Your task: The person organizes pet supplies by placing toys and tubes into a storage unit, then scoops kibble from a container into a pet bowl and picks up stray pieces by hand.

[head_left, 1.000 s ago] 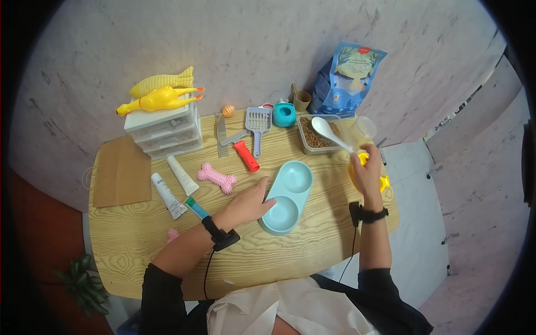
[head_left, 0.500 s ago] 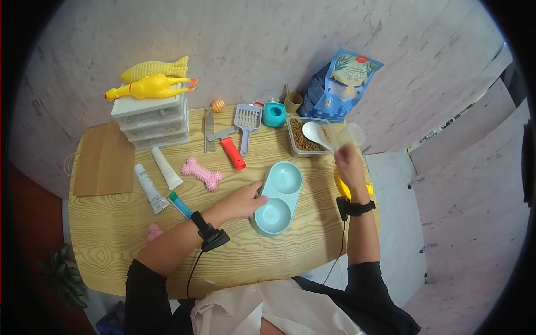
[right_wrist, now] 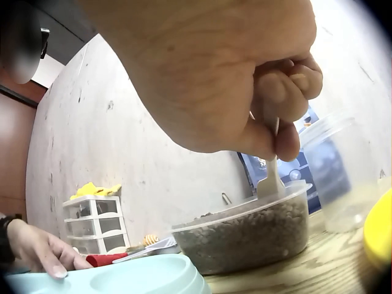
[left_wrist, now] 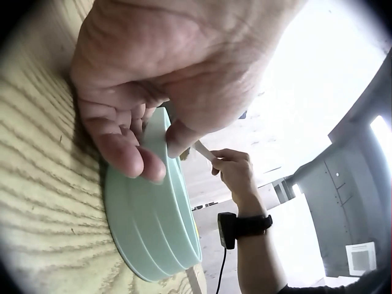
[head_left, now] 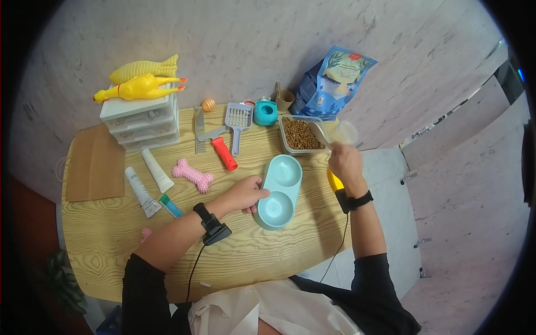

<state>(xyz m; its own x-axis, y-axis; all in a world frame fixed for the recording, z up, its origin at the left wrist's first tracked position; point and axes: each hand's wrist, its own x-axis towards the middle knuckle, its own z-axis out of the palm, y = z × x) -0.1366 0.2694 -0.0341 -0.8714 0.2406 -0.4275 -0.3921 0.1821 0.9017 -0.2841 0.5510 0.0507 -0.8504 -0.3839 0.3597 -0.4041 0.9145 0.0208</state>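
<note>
A pale blue double pet bowl [head_left: 282, 191] lies on the table with both hollows bare. My left hand [head_left: 245, 195] grips its left side, thumb over the rim and fingers against the outer wall, as the left wrist view shows. With my right hand [head_left: 346, 163] I hold a white spoon [head_left: 318, 134] by its handle, fingers curled round it. The spoon's head is tipped down at the right side of a clear plastic box [right_wrist: 239, 218] of brown kibble [head_left: 300, 133]. In the right wrist view the spoon [right_wrist: 269, 184] reaches inside the box's rim.
A clear cup [head_left: 345, 133] and a yellow object [head_left: 334, 180] are near my right hand. Behind the box stands a blue food bag [head_left: 334, 84]. Left of the bowl lie a pink bone toy [head_left: 192, 175], a red-handled tool [head_left: 224, 154], a litter scoop [head_left: 239, 125] and several tubes.
The spoon has tilted from lying flat over the box to pointing down into its right side, my right hand turning with it. My left hand stays at the bowl's left rim.
</note>
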